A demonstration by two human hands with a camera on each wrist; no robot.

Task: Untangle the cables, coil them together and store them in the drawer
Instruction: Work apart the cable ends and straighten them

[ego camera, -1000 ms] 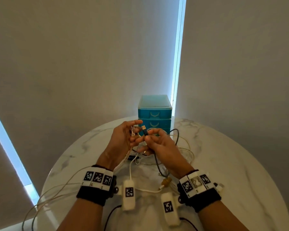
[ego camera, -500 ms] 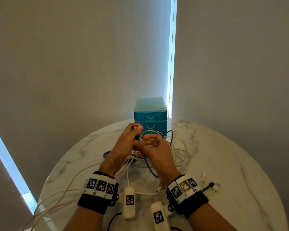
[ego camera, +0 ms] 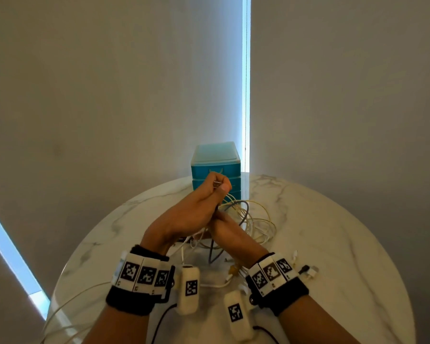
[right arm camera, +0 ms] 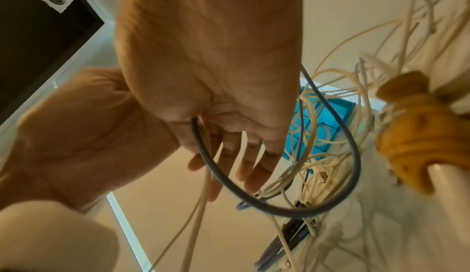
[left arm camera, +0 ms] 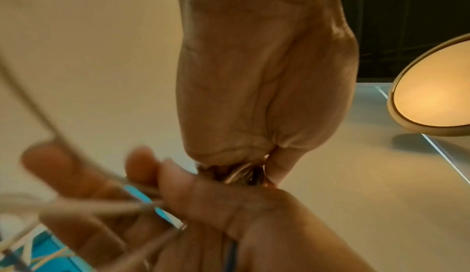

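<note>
Both hands sit at frame centre in the head view, above the round white marble-patterned table [ego camera: 333,244].

Left hand [ego camera: 191,214]: fingers curled, thumb and fingertips pinching a small metal cable plug [ego camera: 216,184] at the top of the fist, right in front of the teal plastic three-drawer box [ego camera: 214,157]. Cable ends run down through the closed palm.

Right hand [ego camera: 230,232]: tucked just under and against the left one, mostly hidden in the head view. Right wrist view shows its fingers [right arm camera: 254,155] hanging fairly straight and slightly spread. The dark grey cable [right arm camera: 254,202] exits between palm and finger base, then loops below the fingertips. Thin white cables [right arm camera: 198,216] drop past the same fingers. Whether the thumb clamps the grey cable: cannot tell. Left wrist view is blurred; white strands cross the right fingers there.

Rest of the cream-white cable tangle [ego camera: 256,224] lies on the table just right of the hands, in front of the drawer box, with the grey cable arcing through it. Drawers all closed. Loose white cable ends [ego camera: 308,270] lie beside the right wrist; more white cable [ego camera: 67,309] trails off the table edge at lower left.

A mustard-yellow rounded object [right arm camera: 417,135] sits blurred at the right edge of the right wrist view; can't identify it.
</note>
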